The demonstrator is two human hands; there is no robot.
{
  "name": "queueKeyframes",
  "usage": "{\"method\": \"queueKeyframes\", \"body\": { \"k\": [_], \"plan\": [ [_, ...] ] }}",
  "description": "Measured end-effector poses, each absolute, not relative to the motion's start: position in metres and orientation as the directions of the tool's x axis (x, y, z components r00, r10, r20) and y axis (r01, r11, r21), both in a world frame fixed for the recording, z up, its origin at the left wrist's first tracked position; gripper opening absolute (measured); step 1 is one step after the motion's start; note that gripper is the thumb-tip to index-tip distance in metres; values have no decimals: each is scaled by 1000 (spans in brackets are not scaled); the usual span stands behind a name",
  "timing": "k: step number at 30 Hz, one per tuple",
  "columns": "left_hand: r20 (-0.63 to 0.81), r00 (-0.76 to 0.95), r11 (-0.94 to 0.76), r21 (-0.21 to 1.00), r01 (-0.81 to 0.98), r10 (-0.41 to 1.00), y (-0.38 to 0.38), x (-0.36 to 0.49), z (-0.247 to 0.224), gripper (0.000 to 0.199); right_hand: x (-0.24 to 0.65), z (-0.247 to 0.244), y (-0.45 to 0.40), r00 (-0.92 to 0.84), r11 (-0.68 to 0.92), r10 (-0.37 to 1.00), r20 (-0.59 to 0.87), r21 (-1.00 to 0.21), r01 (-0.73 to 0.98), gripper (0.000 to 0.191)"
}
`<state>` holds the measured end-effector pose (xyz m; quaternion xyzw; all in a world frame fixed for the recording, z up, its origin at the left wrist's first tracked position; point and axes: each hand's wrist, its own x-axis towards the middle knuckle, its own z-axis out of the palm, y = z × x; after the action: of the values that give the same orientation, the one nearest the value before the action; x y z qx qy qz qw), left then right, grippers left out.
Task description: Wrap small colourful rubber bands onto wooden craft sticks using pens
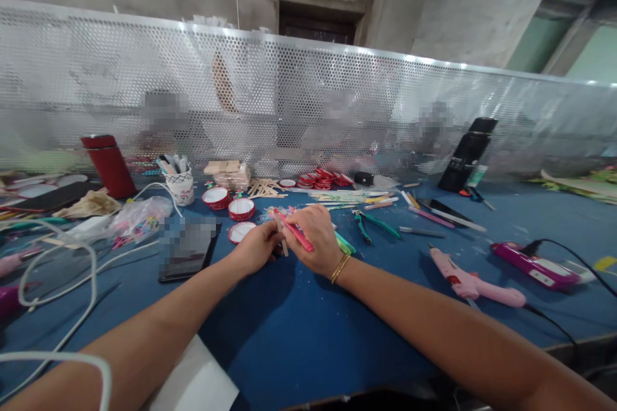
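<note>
My left hand [254, 248] is closed on a small wooden craft stick [284, 245], held upright over the blue table. In my right hand [319, 239], with a gold bracelet at the wrist, is a pinkish-red marker pen [299, 237]. Its upper-left end meets the stick near my left fingers; whether it touches cannot be made out. Just behind the hands lie small colourful pieces [277, 212], partly covered. Green pens [345, 243] rest beside my right hand. Round red-rimmed white tins [241, 209] stand beyond my left hand.
A dark tablet [190, 250] lies left of my hands, near a white cable [91, 270]. Green-handled pliers [378, 225], a pink glue gun [475, 279] and a purple device [535, 266] lie to the right. A perforated metal screen [270, 96] borders the table's back, with people behind it.
</note>
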<state>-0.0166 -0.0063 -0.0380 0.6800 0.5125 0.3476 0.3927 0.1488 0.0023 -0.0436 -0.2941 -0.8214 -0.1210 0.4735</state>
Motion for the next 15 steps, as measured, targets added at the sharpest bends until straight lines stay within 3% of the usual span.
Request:
{"method": "queueKeyframes", "body": {
  "k": [15],
  "plan": [
    [81, 251, -186, 885, 428, 965, -4, -19, -41, 24, 149, -43, 1, -407, 817, 352, 843, -65, 573, 12]
  ]
}}
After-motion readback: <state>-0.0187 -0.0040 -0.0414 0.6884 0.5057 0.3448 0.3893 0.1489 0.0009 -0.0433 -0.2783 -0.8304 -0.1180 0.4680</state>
